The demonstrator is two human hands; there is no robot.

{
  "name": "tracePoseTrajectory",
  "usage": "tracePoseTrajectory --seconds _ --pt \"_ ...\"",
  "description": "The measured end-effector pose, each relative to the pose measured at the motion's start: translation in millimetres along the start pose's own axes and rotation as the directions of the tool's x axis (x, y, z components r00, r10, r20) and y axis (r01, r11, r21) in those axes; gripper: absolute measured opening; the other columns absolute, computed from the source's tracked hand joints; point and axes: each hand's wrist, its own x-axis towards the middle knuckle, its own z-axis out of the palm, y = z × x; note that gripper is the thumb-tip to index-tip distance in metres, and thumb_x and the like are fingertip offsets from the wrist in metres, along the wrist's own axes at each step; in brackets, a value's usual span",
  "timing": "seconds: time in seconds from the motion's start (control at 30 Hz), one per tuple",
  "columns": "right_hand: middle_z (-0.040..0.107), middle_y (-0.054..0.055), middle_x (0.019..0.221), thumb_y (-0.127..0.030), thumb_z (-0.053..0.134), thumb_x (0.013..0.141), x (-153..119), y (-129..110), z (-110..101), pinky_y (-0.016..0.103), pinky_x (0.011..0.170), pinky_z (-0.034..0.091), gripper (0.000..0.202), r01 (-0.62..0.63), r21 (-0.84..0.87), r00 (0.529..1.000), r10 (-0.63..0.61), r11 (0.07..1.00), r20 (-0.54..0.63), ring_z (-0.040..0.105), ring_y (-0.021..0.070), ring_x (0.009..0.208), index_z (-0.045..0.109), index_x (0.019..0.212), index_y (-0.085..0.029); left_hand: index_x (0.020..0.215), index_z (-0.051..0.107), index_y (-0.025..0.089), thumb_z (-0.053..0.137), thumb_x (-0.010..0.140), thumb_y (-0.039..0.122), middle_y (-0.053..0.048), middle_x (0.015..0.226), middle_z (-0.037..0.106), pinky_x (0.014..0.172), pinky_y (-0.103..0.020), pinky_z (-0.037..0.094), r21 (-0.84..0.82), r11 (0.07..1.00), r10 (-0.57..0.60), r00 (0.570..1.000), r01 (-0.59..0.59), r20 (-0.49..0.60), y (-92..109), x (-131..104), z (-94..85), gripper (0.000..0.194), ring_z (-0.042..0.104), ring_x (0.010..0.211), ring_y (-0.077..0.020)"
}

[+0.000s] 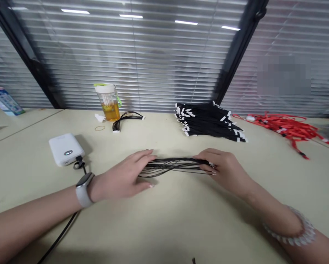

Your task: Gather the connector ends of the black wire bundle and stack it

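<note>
A loose bundle of thin black wires (172, 164) stretches sideways between my two hands, just over the table. My right hand (225, 168) is closed on the bundle's right end, where small light tips show by the fingers. At the other end, my left hand (130, 174) reaches over the wires with its fingers out. Its thumb stands apart on the near side, with a gap to the wires. The left ends of the wires are hidden under that palm.
Behind lie a pile of black cables with white connectors (208, 121), red cables (285, 126) and a small black wire harness (128, 116). A bottle of amber drink (109, 104), a rubber band (99, 128), a white power bank (66, 148) with a cord, and a drink carton (5, 101) stand left.
</note>
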Motion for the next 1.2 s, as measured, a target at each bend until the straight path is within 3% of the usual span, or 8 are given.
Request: tracePoseTrajectory --seconds 0.17,0.27,0.43,0.53,0.6,0.73,1.03,1.2 --pt "0.069 0.007 0.099 -0.019 0.055 0.082 -2.4 -6.4 -2.6 0.035 0.075 0.052 0.014 0.019 0.085 0.961 0.005 0.996 -0.275 0.065 0.0213 0.091 0.066 0.087 -0.024 0.114 0.056 0.018 0.036 0.090 0.021 -0.008 0.112 0.065 0.088 -0.031 0.046 -0.146 0.982 -0.134 0.985 0.118 -0.105 -7.7 7.5 12.1 0.032 0.062 0.100 -0.0205" --pt "0.068 0.006 0.099 -0.024 0.062 0.078 -3.7 -11.1 -2.9 0.029 0.060 0.051 0.004 -0.052 0.307 0.942 0.148 0.950 -0.301 0.064 0.0205 0.087 0.067 0.077 -0.024 0.095 0.060 0.016 0.035 0.090 0.024 -0.007 0.092 0.069 0.075 -0.028 0.047 -0.258 0.945 -0.244 0.958 0.200 -0.152 -11.5 11.2 10.1 0.027 0.063 0.085 -0.0195" --pt "0.059 0.000 0.064 -0.036 0.070 0.071 -1.5 -12.2 1.9 0.024 0.046 0.043 0.017 -0.277 0.788 0.885 0.465 0.550 -0.013 0.052 0.0103 0.052 0.063 0.064 -0.021 0.083 0.059 0.015 0.040 0.089 0.032 -0.006 0.088 0.068 0.077 -0.027 0.047 -0.450 0.863 -0.336 0.926 0.229 -0.172 -12.6 13.7 7.9 0.026 0.061 0.084 -0.0190" --pt "0.046 -0.005 0.048 -0.035 0.074 0.067 2.3 -8.2 5.7 0.024 0.051 0.044 0.025 -0.284 0.914 0.845 0.526 0.291 0.095 0.046 0.0081 0.047 0.057 0.057 -0.020 0.080 0.060 0.015 0.046 0.087 0.038 -0.005 0.084 0.069 0.075 -0.028 0.049 -0.494 0.838 -0.347 0.925 0.234 -0.151 -13.8 13.7 8.5 0.028 0.062 0.082 -0.0191" --pt "0.044 -0.006 0.047 -0.035 0.074 0.068 4.7 -5.8 7.8 0.023 0.053 0.044 0.026 -0.328 0.922 0.806 0.569 0.203 0.162 0.043 0.0066 0.046 0.056 0.059 -0.019 0.081 0.062 0.015 0.048 0.086 0.041 -0.005 0.084 0.069 0.075 -0.028 0.049 -0.502 0.835 -0.334 0.933 0.225 -0.137 -14.9 13.4 9.2 0.030 0.062 0.082 -0.0194" --pt "0.046 -0.006 0.052 -0.040 0.072 0.071 7.4 -5.2 11.3 0.020 0.050 0.041 0.028 -0.391 0.904 0.761 0.613 0.172 0.212 0.037 0.0038 0.043 0.057 0.065 -0.018 0.086 0.064 0.013 0.047 0.087 0.043 -0.007 0.090 0.070 0.080 -0.029 0.049 -0.545 0.816 -0.289 0.952 0.191 -0.098 -16.4 12.8 10.1 0.035 0.063 0.086 -0.0201" --pt "0.037 -0.010 0.045 -0.054 0.064 0.074 7.9 -12.8 12.6 0.019 0.047 0.040 0.038 -0.446 0.882 0.755 0.593 0.153 0.279 0.032 0.0055 0.043 0.058 0.093 -0.021 0.087 0.065 0.012 0.043 0.088 0.046 -0.010 0.091 0.070 0.079 -0.030 0.048 -0.549 0.805 -0.281 0.959 0.225 -0.020 -17.6 11.2 9.6 0.041 0.062 0.086 -0.0214" --pt "0.041 -0.008 0.043 -0.057 0.060 0.076 8.5 -8.0 11.4 0.019 0.046 0.041 0.040 -0.428 0.883 0.758 0.609 0.195 0.233 0.036 0.0058 0.041 0.060 0.083 -0.018 0.081 0.063 0.013 0.042 0.088 0.048 -0.007 0.084 0.068 0.075 -0.029 0.047 -0.493 0.849 -0.231 0.973 0.189 -0.024 -14.2 11.5 8.3 0.041 0.061 0.081 -0.0199"
